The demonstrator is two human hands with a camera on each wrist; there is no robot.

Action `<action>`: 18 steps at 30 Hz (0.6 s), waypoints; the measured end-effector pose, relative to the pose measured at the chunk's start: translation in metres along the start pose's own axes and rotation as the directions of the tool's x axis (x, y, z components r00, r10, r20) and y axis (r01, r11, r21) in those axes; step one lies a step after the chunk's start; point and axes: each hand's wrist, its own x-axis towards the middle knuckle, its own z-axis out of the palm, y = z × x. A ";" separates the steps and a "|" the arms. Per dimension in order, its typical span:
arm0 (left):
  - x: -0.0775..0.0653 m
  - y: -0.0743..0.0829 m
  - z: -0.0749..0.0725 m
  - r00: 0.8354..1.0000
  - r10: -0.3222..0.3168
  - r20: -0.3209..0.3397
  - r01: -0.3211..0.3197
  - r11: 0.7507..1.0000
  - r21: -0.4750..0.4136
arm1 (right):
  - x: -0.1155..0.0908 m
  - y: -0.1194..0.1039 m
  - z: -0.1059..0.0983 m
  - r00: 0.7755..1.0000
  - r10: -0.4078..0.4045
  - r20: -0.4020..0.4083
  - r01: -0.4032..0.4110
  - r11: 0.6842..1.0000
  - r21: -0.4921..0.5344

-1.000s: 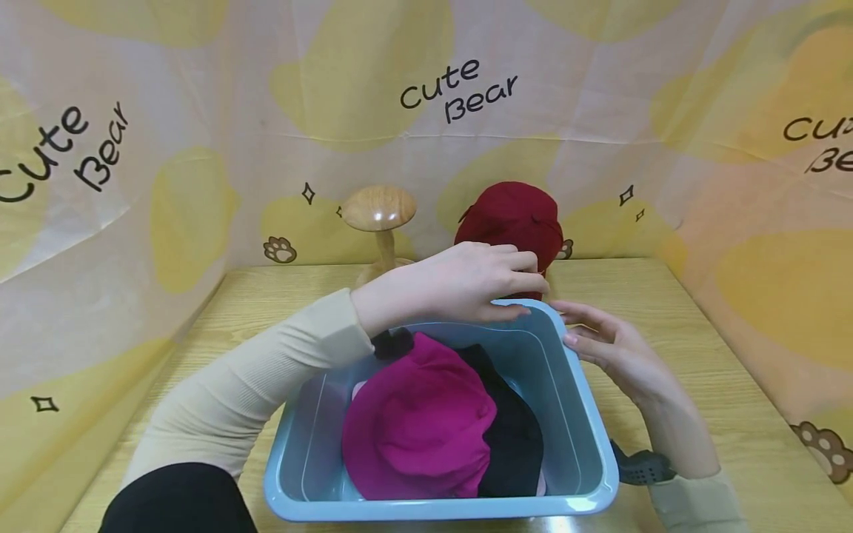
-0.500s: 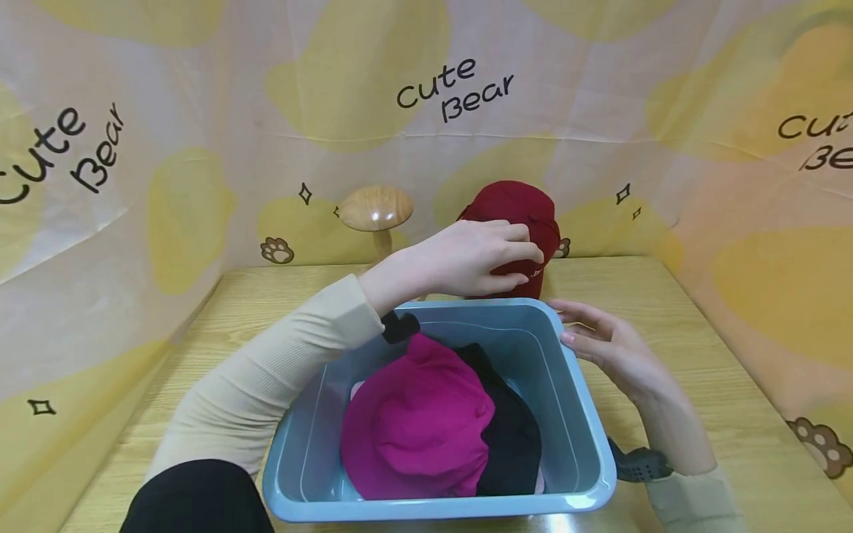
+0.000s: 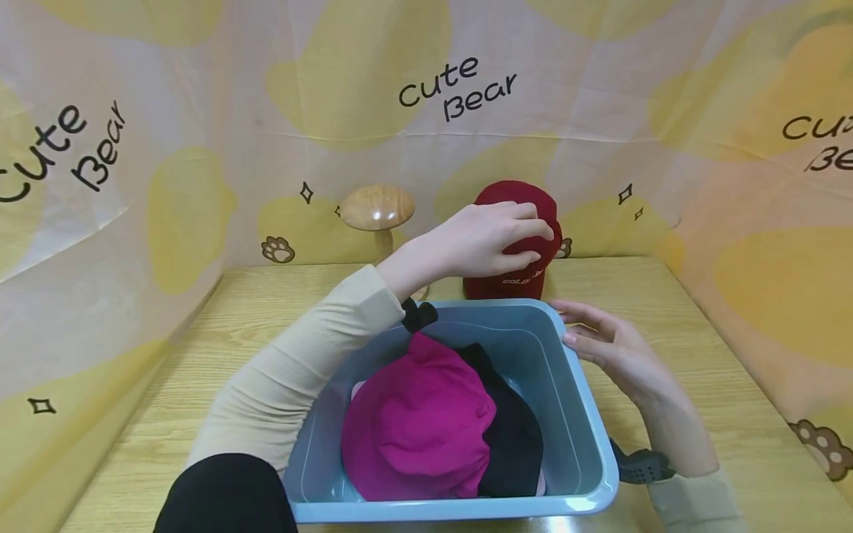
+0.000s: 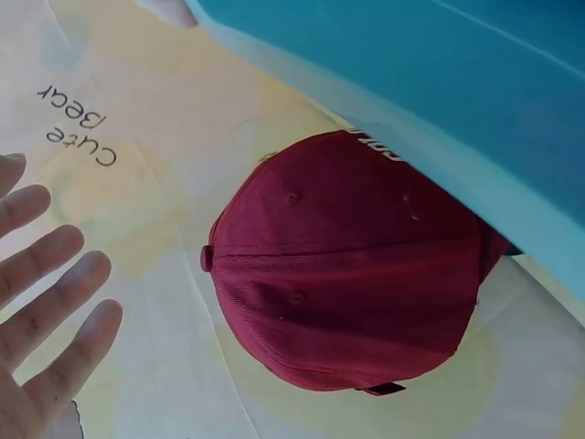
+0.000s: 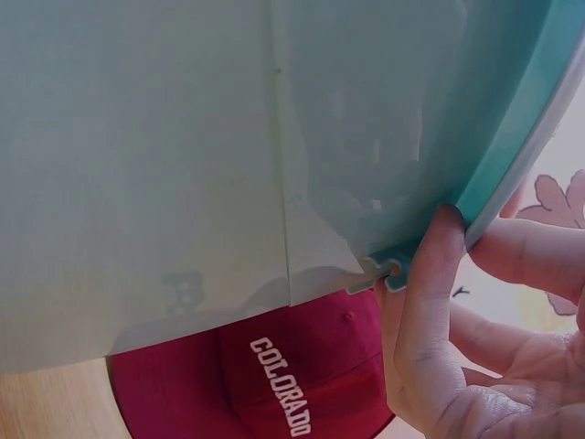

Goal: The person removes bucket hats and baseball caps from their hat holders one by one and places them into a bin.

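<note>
A dark red baseball cap with white COLORADO lettering sits behind the blue plastic tub. My left hand reaches over the tub and overlaps the cap in the head view. In the left wrist view, its relaxed fingers are spread beside the cap's crown, apart from it. My right hand grips the tub's far right corner, thumb and fingers pinching the rim. Inside the tub lie a magenta bucket hat and, partly under it, a black hat.
A wooden mushroom-shaped stand rises behind the tub, left of the cap, its foot partly hidden by the left arm. A printed cloth surrounds the wooden table at the back and sides. A black rounded thing covers the near left.
My left hand has risen and moved slightly right, from the tub's far rim to in front of the cap. The right hand and the tub have stayed in place.
</note>
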 end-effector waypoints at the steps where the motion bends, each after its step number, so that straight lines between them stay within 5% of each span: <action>1: 0.001 -0.001 0.000 1.000 -0.008 -0.003 0.008 1.000 -0.001 | 0.000 0.000 0.001 1.000 0.001 -0.004 -0.001 1.000 -0.005; 18: 0.025 -0.014 0.000 0.993 -0.117 -0.031 0.117 0.993 0.008 | 0.001 -0.001 0.001 1.000 -0.014 0.012 0.013 1.000 0.015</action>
